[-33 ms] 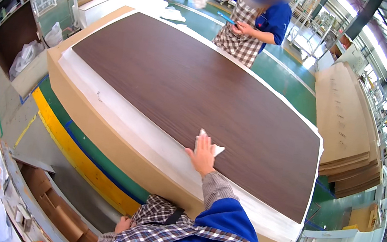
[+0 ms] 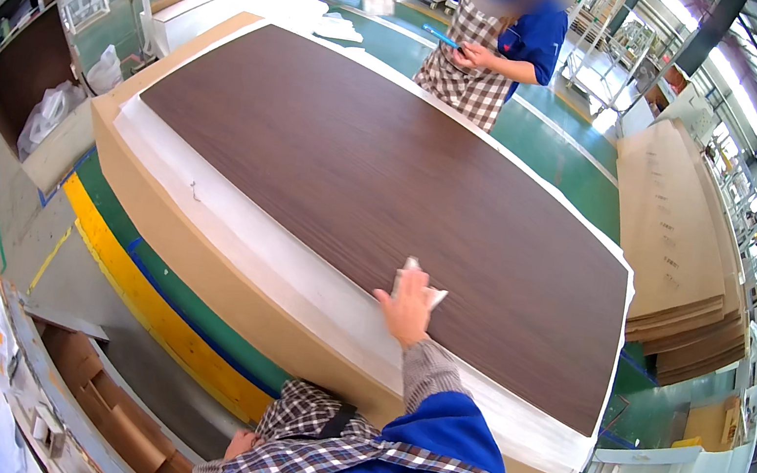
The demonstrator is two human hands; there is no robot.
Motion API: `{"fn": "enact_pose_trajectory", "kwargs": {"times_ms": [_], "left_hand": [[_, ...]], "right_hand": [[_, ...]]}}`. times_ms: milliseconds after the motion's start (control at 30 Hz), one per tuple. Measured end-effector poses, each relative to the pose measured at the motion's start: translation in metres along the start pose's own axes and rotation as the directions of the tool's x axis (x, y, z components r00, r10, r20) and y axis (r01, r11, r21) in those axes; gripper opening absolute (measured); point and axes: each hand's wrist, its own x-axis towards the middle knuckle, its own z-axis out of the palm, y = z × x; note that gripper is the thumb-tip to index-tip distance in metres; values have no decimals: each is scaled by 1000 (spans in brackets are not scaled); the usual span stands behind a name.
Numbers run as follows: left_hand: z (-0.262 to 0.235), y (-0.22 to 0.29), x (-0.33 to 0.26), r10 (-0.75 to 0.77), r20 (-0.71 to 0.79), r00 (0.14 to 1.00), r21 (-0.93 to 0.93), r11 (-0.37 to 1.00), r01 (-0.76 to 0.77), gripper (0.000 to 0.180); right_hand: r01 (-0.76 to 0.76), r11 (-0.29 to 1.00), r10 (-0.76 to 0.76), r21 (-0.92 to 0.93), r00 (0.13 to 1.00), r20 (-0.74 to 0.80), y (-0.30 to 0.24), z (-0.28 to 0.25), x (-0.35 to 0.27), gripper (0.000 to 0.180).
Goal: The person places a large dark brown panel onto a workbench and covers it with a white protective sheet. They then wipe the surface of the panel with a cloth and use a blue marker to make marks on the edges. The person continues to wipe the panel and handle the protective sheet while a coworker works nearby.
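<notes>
My right hand (image 2: 408,309) lies flat, fingers stretched out and thumb apart, over a white cloth (image 2: 437,297). Corners of the cloth stick out past the fingertips and at the side of the hand. Under it is a large dark brown wood-grain panel (image 2: 386,188), close to the panel's near long edge. White foam sheeting (image 2: 234,210) shows around the panel, on top of a big cardboard box (image 2: 154,216). My left hand (image 2: 242,444) is low beside my checked apron; its fingers are mostly hidden.
Across the panel stands a person (image 2: 497,47) in a checked apron, holding a white cloth (image 2: 378,1) and a blue tool (image 2: 440,36). Stacked cardboard sheets (image 2: 679,245) are at the right. A metal-edged bin (image 2: 106,392) with brown cardboard is at the lower left.
My right hand and the cloth under it have slid a little to the right and nearer to me. The other person's cloth has shifted slightly to the left.
</notes>
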Motion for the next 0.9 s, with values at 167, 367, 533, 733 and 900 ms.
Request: {"fn": "enact_pose_trajectory", "kwargs": {"times_ms": [167,367,533,733,900], "left_hand": [[-10,-125,7,-285,-112,952,-41,959,282,33],[-85,-128,52,-483,6,876,-156,865,478,32],[-178,-92,96,-315,-80,946,-130,944,304,31],[-201,-96,132,-518,-284,807,-725,667,173,29],[-205,-134,163,-357,-86,930,-218,918,332,36]], "right_hand": [[-602,772,588,-202,798,-132,60,-24,-1,72],[-411,885,412,-218,910,-43,-5,36,55,87],[-145,987,145,-64,989,-8,-112,79,101,86],[34,999,-34,-2,999,-25,-196,127,206,82],[430,899,-428,86,903,-42,-297,169,253,47]]}}
